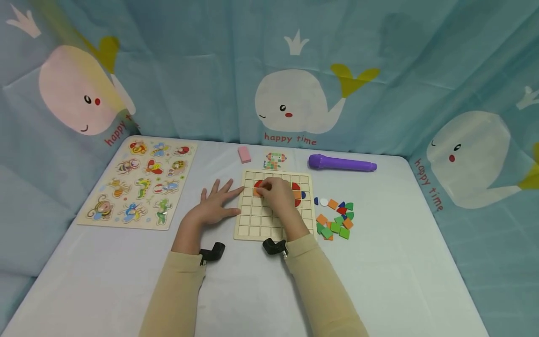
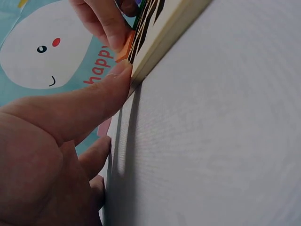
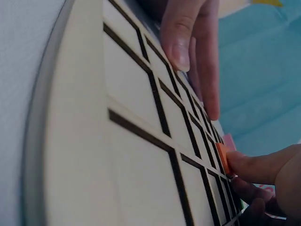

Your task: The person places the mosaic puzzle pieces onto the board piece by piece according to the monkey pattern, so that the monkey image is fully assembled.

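A wooden grid board (image 1: 255,220) lies on the table with red, orange and blue pieces set in its upper cells. At its left edge my left hand (image 1: 215,207) is spread, the thumb and fingertips right at the rim. Over the upper left cells, my right hand (image 1: 279,194) pinches an orange square tile (image 3: 223,157) between thumb and fingers. In the left wrist view that orange tile stands tilted against the board's surface, close to the left thumb (image 2: 101,96). The right hand hides part of the pieces in the middle of the board.
Loose green, orange, blue and red pieces (image 1: 335,227) lie right of the board, with a white round piece (image 1: 324,202). Behind it are a pattern card (image 1: 275,160), a pink block (image 1: 244,154) and a purple toy microphone (image 1: 342,163). An insect puzzle board (image 1: 141,185) lies at left.
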A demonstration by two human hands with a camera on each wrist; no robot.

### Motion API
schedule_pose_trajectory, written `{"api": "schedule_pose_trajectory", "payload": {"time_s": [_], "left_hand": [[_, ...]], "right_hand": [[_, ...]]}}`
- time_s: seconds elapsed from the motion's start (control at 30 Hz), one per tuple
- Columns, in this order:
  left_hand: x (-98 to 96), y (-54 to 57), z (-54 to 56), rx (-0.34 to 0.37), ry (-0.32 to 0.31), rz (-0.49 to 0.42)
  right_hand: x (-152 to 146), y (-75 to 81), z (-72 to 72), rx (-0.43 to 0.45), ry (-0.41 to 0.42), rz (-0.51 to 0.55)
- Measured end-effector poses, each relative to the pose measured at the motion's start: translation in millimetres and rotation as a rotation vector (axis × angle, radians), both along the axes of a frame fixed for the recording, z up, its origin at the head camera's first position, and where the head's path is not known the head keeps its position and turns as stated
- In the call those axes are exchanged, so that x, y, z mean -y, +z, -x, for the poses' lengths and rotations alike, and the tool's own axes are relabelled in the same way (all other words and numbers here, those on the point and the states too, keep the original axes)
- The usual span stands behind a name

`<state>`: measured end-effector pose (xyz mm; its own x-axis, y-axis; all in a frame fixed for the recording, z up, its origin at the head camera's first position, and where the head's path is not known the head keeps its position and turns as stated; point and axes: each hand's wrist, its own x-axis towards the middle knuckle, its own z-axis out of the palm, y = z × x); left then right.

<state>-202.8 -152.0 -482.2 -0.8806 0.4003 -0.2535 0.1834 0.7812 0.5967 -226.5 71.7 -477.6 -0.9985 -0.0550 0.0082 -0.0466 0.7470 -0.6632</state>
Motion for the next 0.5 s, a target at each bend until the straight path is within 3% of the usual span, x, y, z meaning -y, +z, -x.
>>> {"api": "schedule_pose_trajectory", "payload": {"time_s": [0.17,0.5], "left_hand": [[-2.8,-1.0,2.3,-0.004,-0.008,0.003],[-1.6,-1.2,0.7,0.005,0.017,0.001]], "right_hand": [[0.2,2.9,-0.8,-0.011,0.014,-0.072],[-24.7,16.4,-17.0,-0.015,-0.049,0.002]]}}
